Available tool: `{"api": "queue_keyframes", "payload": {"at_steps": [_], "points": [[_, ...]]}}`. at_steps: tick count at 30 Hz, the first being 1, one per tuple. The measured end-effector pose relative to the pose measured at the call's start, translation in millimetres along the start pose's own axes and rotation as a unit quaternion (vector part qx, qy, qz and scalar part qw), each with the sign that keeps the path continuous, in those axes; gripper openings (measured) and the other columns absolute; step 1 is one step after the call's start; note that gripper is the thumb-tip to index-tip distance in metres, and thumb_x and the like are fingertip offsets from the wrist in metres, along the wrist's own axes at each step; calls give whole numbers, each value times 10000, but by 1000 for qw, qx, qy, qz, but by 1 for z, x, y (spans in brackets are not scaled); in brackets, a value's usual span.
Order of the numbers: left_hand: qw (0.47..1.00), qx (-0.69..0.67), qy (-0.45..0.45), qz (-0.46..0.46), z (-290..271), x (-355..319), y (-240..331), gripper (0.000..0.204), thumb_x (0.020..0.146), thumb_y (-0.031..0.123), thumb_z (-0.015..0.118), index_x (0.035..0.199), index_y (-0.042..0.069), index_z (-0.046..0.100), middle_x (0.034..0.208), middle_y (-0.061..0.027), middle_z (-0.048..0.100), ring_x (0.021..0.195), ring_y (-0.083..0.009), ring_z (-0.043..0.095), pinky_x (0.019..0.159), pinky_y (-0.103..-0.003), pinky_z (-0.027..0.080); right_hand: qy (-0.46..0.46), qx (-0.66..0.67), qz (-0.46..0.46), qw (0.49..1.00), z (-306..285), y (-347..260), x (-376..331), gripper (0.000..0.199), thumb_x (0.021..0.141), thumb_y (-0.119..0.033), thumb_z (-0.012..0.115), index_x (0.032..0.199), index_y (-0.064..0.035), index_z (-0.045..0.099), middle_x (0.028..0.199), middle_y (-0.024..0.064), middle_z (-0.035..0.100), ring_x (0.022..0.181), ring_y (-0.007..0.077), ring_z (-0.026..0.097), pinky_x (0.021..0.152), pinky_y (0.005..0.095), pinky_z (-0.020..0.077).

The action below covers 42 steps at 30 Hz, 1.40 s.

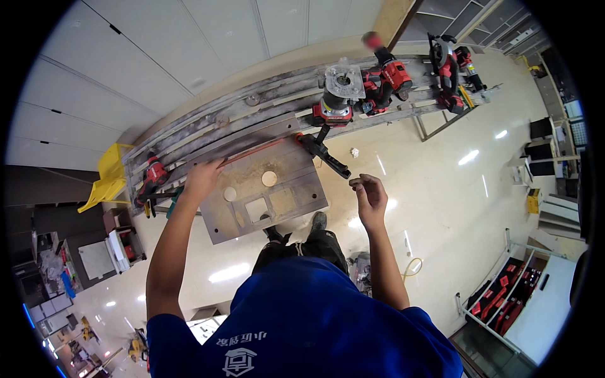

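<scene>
A brown-grey board point(296, 170) with round and rectangular cutouts and sawdust on it lies on the slatted bench in front of me. Along its far part runs a thin red strip point(252, 151). My left hand point(201, 179) is closed at the strip's left end, by the board's edge. A black bar clamp point(324, 155) sits at the board's far right corner, its bar pointing toward my right hand point(370, 194). That hand is raised off the board's right side, fingers curled, with a small dark piece at the fingertips too small to name.
On the bench stand a router point(337, 101) with a clear base, red cordless tools point(387, 79) and a circular saw point(446, 69). Another red tool point(153, 173) lies at its left end, near a yellow plastic stool point(110, 176). A wheeled rack point(510, 296) stands at right.
</scene>
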State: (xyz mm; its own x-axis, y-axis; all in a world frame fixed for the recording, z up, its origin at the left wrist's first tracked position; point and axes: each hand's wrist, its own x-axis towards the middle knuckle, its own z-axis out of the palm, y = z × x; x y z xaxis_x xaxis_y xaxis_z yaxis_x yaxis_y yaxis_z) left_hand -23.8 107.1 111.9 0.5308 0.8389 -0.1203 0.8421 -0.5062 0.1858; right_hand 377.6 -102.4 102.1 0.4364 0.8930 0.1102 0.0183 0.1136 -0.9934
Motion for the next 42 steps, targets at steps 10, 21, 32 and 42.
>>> {"api": "queue_keyframes", "payload": {"at_steps": [10,21,32,42], "points": [[996,51,-34,65,42,-32,-1,411,860,171,622,1271,182,608,1202,-104,658,990,-330,659,814,-449,547,-168,-121,-83,975,6,-8,-14,170,834,31,621,1004,23,632,933,162,678,869,266,691,788,337,549],[995,78,-64,23,49,-72,53,485,880,146,551,1361,194,527,1060,-139,690,852,-329,703,710,-464,573,-279,-550,-233,752,130,39,2,602,834,-123,582,1418,-57,452,1402,191,474,1384,371,370,1161,551,243],[998,43,9,46,25,-19,23,555,819,86,613,1359,180,525,1281,-110,589,1032,-312,651,824,-420,562,-290,-597,-281,694,178,46,75,336,847,-140,563,1171,-168,647,1057,98,687,974,280,673,863,381,527],[988,146,24,-45,78,-33,-17,431,826,116,604,1256,152,602,1423,-107,514,1326,-314,432,1060,-434,393,-329,-634,-187,675,179,78,68,200,899,-161,535,1059,-98,638,1424,178,474,1293,353,460,1014,463,449]]}}
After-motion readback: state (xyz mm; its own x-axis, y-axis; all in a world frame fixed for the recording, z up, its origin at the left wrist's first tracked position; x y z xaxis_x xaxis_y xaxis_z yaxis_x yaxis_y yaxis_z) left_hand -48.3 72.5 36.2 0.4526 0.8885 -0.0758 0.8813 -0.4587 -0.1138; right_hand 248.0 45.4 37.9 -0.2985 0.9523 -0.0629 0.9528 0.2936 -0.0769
